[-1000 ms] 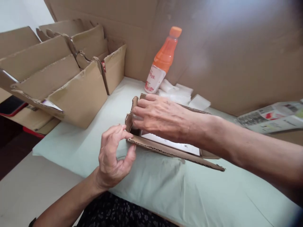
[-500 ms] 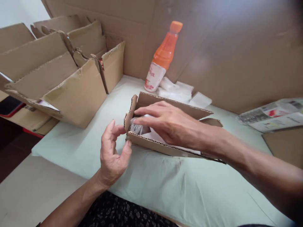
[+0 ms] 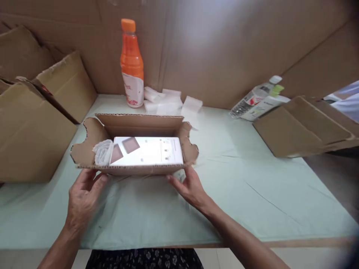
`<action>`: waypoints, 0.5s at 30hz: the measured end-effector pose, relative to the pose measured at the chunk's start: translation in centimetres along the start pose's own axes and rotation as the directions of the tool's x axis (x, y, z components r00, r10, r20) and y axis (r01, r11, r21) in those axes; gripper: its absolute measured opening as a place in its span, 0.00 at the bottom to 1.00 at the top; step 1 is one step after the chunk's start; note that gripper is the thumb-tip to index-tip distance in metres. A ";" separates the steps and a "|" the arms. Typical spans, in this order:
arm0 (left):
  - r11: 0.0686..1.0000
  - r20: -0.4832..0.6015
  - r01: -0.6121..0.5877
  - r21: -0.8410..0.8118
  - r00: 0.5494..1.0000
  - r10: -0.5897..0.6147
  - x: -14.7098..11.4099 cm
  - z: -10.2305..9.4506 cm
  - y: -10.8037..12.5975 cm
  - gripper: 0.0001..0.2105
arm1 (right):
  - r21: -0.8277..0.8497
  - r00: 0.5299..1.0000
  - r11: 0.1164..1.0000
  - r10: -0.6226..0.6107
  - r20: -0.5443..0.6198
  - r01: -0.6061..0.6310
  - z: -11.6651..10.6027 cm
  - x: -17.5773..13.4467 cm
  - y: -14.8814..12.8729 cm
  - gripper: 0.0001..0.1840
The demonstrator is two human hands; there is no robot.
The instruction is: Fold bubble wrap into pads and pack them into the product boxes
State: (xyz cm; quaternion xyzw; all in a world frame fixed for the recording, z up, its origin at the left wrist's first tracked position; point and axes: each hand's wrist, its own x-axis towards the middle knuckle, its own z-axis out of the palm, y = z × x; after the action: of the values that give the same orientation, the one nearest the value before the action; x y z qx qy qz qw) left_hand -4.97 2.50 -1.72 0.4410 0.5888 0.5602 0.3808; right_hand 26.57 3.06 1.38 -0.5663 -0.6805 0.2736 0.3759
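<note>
The right hand (image 3: 195,192) has left the inside of the carton (image 3: 144,127); it and the left hand (image 3: 82,196) now have fingers gripping the near corners, wrap (image 3: 103,152) (seemingly settled) left of the white box (image 3: 147,152)

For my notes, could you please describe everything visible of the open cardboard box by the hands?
The open cardboard box is brown and long, with rough-cut rims and curved notches in its end walls. Open side up, on or just above pale green cloth, it holds a white printed carton and, at left, crumpled translucent wrap. The left hand and right hand touch its near side.
</note>
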 end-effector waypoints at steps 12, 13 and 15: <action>0.986 0.445 0.028 -0.165 0.894 0.049 -0.7 11.3 3.5 0.20 | -0.047 0.911 0.956 0.262 -0.319 -0.291 -7.2 -6.2 5.5 0.29; 0.987 0.460 0.031 -0.155 0.887 0.044 -1.2 11.2 3.3 0.19 | -0.048 0.922 0.963 0.240 -0.303 -0.267 -7.9 -7.3 6.0 0.33; 0.991 0.462 0.030 -0.128 0.886 0.033 -1.5 10.8 2.9 0.19 | -0.022 0.950 0.979 0.189 -0.249 -0.200 -9.2 -7.9 6.9 0.43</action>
State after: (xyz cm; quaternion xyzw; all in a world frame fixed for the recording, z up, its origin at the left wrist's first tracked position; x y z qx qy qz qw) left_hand 5.99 4.50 0.20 0.5365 0.4422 0.4767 0.5380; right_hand 38.65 -3.66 -0.51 -0.6687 -0.5759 0.2213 0.4151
